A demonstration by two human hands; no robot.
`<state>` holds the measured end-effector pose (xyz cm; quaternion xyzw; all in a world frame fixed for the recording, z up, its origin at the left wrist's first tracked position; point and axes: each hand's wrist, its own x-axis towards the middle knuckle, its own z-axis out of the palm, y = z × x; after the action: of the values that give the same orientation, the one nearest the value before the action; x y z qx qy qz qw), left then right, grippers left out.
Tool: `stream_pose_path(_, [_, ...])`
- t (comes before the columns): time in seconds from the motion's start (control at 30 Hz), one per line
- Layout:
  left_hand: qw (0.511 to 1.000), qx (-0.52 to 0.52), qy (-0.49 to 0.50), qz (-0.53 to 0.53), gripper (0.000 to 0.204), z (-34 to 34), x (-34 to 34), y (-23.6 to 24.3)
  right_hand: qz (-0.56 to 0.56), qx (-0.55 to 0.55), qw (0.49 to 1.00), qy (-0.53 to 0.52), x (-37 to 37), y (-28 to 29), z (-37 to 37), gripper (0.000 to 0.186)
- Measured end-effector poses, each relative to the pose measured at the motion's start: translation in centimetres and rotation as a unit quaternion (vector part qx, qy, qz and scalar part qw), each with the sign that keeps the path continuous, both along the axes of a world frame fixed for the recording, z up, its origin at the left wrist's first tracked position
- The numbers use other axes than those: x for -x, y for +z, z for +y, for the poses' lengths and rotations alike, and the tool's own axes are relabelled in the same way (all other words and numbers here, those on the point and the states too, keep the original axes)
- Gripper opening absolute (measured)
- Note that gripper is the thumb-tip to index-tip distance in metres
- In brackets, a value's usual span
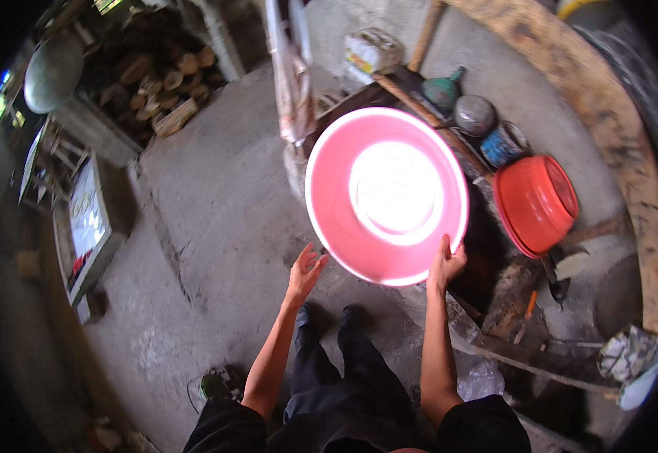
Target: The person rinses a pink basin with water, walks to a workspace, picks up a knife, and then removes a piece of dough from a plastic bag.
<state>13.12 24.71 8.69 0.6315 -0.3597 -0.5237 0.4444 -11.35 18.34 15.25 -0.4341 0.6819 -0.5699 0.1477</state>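
Note:
A large round pink basin (331,198) is held up in front of me, its hollow side facing me and a bright glare on its bottom. My right hand (445,267) grips its lower right rim, with the thumb on the inner side and the other fingers mostly hidden behind. Just off the basin's lower left edge is my left hand (306,275), its fingers spread and holding nothing. To the right of the pink basin a red basin (540,202) lies tipped, its base turned outward.
Beside the red basin stand a blue can (503,143), a grey round pot (475,115) and a green funnel-like vessel (441,93). Cut logs (166,83) are stacked at the far left. A low concrete trough (91,219) stands left. A wooden beam (616,113) curves along the right.

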Motion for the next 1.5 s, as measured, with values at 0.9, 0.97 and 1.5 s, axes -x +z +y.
stream_pose_path(0.9, [0.91, -0.144, 0.04, 0.386, 0.014, -6.7, 10.3, -2.6, 0.537, -0.001, 0.825, 0.175, 2.3, -8.9, 5.1, 0.055])
stream_pose_path(0.97, [0.91, -0.128, 0.031, 0.392, 0.014, -6.5, 10.2, -2.7, 0.538, -0.002, 0.83, 0.148, 2.1, -9.1, 5.3, 0.055])
stream_pose_path(1.5, [0.93, -0.075, -0.036, 0.358, 0.022, -8.0, 11.8, -3.4, 0.523, -0.056, 0.835, 0.165, 3.4, -10.8, 5.3, 0.065])
